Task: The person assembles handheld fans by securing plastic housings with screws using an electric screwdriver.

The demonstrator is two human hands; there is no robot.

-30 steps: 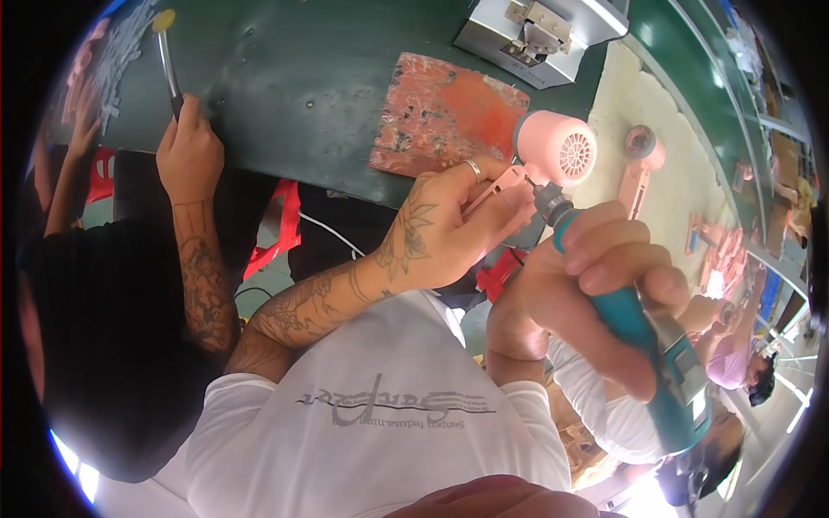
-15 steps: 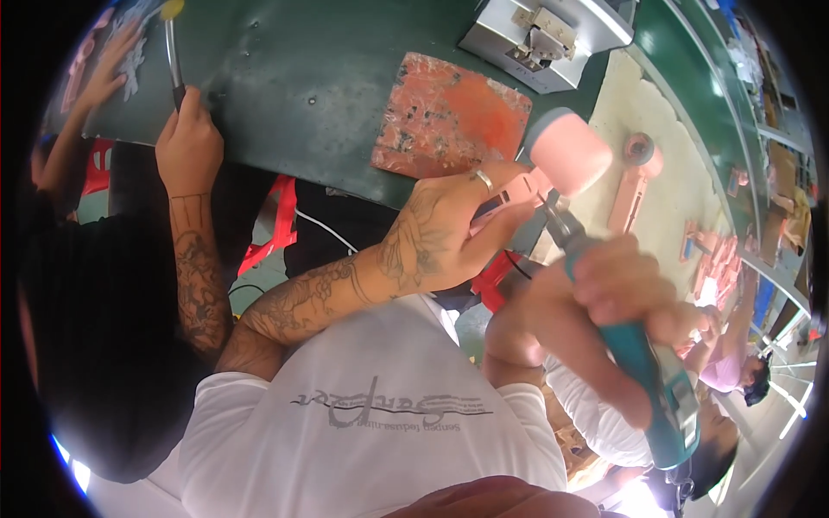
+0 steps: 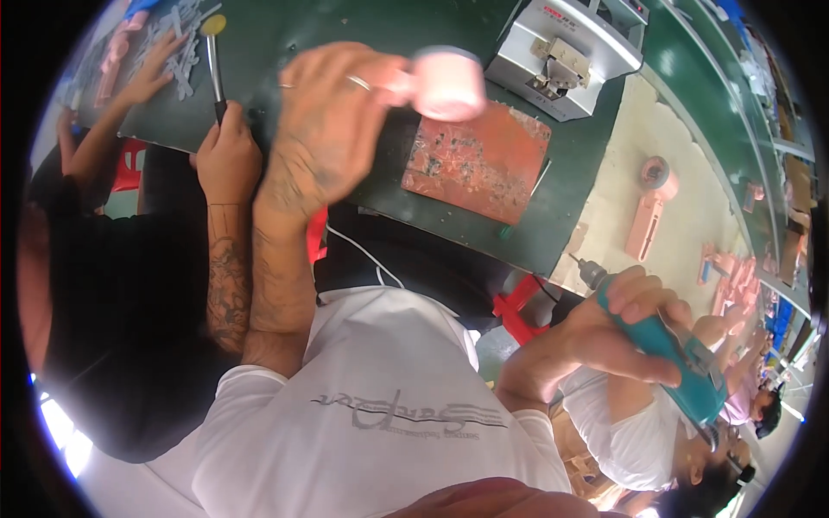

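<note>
Up and to the left: that is where the left hand (image 3: 332,121) has gone with the pink hair dryer (image 3: 449,84), away from the other hand, since a moment ago.

Head view: the dryer is up over the dark green bench (image 3: 259,52), above the far left part of the red board (image 3: 479,164). It is smeared, so small parts on it are hard to see. Most of its handle is hidden in the left hand. Those fingers are curled tight around the handle, and their tips are hard to make out. The dryer's long way runs from left to right. Its fat round head points right, with the dark rim on the far side and the pink part nearer the person.

The right hand (image 3: 635,324) is well apart, with its fingers wrapped around a teal power driver (image 3: 661,338). They cover a big piece of its middle. The driver slants, with its thin tip pointing up and left and its back end down and right. The tip touches no dryer.

One more pink dryer (image 3: 646,229) lies on the pale sheet (image 3: 635,121), head away from the person. The silver machine (image 3: 557,60) is cut off at the top.
</note>
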